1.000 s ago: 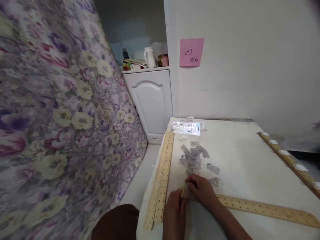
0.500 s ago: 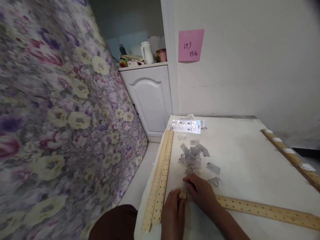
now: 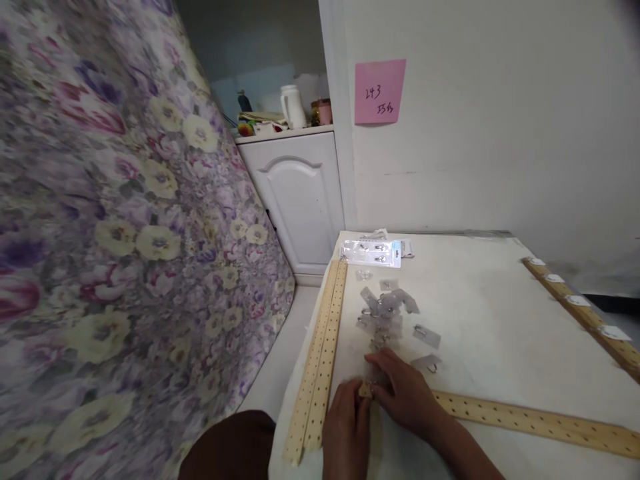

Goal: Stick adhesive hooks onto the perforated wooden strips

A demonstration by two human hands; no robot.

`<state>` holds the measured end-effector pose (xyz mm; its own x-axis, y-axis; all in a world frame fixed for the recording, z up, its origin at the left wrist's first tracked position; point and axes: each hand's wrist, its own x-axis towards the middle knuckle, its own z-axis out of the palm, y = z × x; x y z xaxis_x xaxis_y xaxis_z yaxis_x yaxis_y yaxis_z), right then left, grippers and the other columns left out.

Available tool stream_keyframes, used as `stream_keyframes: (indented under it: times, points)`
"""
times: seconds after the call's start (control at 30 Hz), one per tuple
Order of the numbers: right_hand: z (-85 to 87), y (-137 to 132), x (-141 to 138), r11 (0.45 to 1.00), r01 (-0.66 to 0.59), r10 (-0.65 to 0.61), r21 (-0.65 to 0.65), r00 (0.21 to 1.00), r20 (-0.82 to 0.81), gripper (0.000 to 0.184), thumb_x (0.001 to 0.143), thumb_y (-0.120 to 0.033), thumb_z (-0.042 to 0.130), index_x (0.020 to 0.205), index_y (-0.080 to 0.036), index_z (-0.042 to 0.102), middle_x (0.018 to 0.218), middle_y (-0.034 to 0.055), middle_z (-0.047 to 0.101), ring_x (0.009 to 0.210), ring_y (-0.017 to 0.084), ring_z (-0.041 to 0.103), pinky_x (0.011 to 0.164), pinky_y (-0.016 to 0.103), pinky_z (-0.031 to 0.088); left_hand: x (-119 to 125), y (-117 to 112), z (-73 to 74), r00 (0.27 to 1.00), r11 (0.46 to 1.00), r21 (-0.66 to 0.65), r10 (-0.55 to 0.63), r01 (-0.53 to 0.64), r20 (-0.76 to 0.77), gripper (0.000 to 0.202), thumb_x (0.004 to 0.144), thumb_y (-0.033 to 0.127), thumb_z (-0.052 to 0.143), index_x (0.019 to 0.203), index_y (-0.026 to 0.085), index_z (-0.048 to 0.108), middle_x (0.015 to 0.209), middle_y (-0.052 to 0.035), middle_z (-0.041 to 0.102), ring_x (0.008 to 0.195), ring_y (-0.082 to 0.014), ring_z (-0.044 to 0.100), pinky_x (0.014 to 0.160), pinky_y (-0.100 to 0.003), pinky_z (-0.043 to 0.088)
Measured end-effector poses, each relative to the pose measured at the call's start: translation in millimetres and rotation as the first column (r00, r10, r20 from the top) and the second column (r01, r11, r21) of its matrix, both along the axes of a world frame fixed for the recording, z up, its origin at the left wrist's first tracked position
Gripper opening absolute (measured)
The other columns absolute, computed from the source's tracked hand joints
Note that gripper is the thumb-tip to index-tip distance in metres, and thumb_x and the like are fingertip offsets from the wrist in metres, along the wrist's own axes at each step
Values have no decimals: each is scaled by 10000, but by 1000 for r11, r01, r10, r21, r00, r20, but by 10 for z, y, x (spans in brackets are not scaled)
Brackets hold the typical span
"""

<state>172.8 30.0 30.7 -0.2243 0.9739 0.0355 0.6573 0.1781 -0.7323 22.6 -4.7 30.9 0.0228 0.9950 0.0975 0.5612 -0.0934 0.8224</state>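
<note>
My left hand is closed around the left end of a perforated wooden strip that lies across the near side of the table. Close beside it, my right hand reaches over the same strip, its thumb and fingers bent together at the strip's end. Whatever sits between those fingertips is too small and covered to make out. Just beyond the hands lies a loose pile of clear plastic adhesive hooks. A single hook lies to the right of the pile, and another hook rests near my right hand.
Two perforated strips run along the table's left edge. Packaged hooks lie at the far left corner. On the right edge, another strip carries several white tags. A floral curtain hangs left; a white cabinet stands behind.
My right hand has shifted slightly at the strip's end, uncovering a bit more of the wood there. My left hand keeps its grip, and the hooks lie as before.
</note>
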Motion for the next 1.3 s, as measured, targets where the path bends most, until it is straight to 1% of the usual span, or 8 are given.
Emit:
stream_keyframes:
  times: [0.1,0.23,0.37,0.67,0.87,1.03,1.2,1.3]
  points:
    - [-8,0,4,1000,-1,1,-3,1000,-4,481,723,-186,521,1202,-212,561,1179,91,596,1046,230,577,905,330,430,0,-3,2,1000,1000,4,4,-4,-8,206,866,282,489,1004,216,627,952,-60,669,886,-212,620,796,-329,474]
    - [-30,0,17,1000,0,0,-10,1000,-2,481,732,-183,512,1210,-209,556,1228,101,579,1098,237,557,943,346,414,3,-1,12,1000,1000,-3,-1,1,-12,207,872,282,486,1011,208,619,961,-68,663,903,-217,615,816,-342,471]
    - [-59,6,29,1000,-13,13,-3,1000,0,462,755,-188,497,1214,-212,553,1237,97,576,1104,227,555,949,343,413,5,3,23,1000,1000,-17,-3,2,-20,210,879,284,475,1018,202,608,971,-71,659,907,-217,613,819,-345,472]
    - [-74,-7,27,1000,-17,17,25,1000,-9,467,758,-168,487,1219,-200,552,1192,93,593,1076,216,568,931,331,429,11,1,14,1000,1000,5,6,-6,-31,206,882,284,476,1015,206,613,976,-67,664,916,-212,619,826,-337,472]
    - [-100,6,23,1000,-4,3,24,1000,20,485,741,-151,482,1218,-192,557,1232,108,579,1100,230,562,944,361,428,1,2,-2,1000,1000,-14,-10,9,-24,204,896,303,466,1015,204,600,966,-61,656,899,-205,615,811,-340,471]
    - [-72,3,21,1000,3,-4,19,1000,11,485,736,-152,480,1213,-185,561,1248,107,574,1120,221,559,960,352,420,-16,17,-43,999,1000,-8,-20,20,-26,210,897,306,468,1030,208,597,981,-65,659,909,-207,616,816,-342,475]
    - [-24,7,9,1000,8,-8,-17,1000,11,471,722,-154,484,1181,-196,576,1183,86,604,1053,216,587,916,341,443,-28,28,-98,999,1000,16,-14,15,-47,208,886,322,481,1016,215,602,959,-64,663,895,-214,622,797,-347,484]
    - [-21,21,2,1000,11,-10,-29,1000,20,476,716,-149,479,1181,-187,574,1191,89,598,1056,219,585,915,342,441,-28,27,-95,999,1000,15,-16,16,-48,207,888,322,471,1005,215,605,969,-67,661,907,-215,620,805,-345,482]
